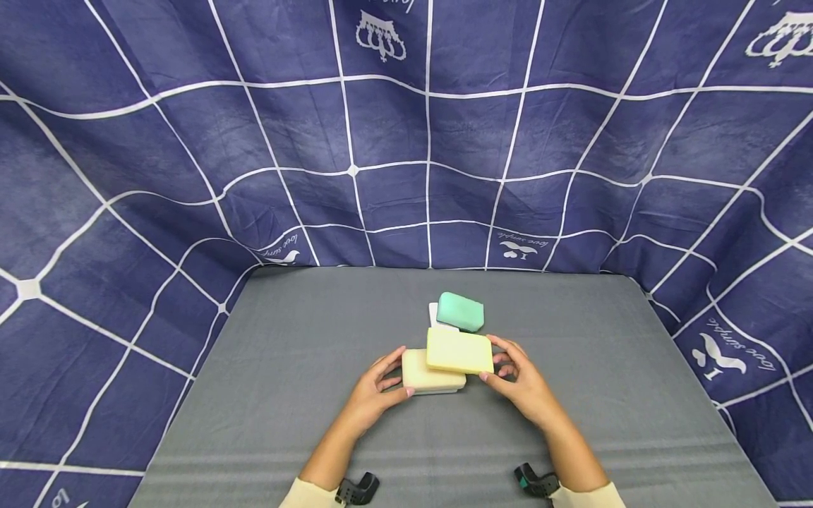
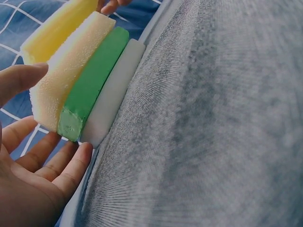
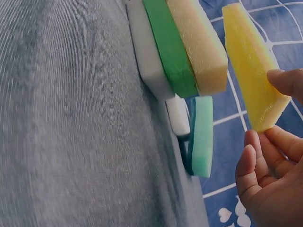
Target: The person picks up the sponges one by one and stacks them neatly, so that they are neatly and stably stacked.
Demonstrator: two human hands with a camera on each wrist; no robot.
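Note:
My right hand [image 1: 524,381] pinches a yellow sponge [image 1: 459,351] by its right end, thumb on the near side and fingers on the far side. The sponge is held just above a stack and overlaps its far right part. On top of that stack lies a cream sponge [image 1: 422,374], over a green block [image 2: 94,85] and a white block [image 2: 116,92] at the bottom. With thumb and fingers spread across the stack's left end, my left hand [image 1: 375,395] holds the cream sponge; its lower fingertips touch the layers beneath.
Behind the stack, a teal sponge [image 1: 460,312] sits partly over a smaller white block [image 1: 433,315]. Grey cloth [image 1: 305,339] covers the table. A dark blue curtain [image 1: 394,197] with white lines hangs behind it and along both sides.

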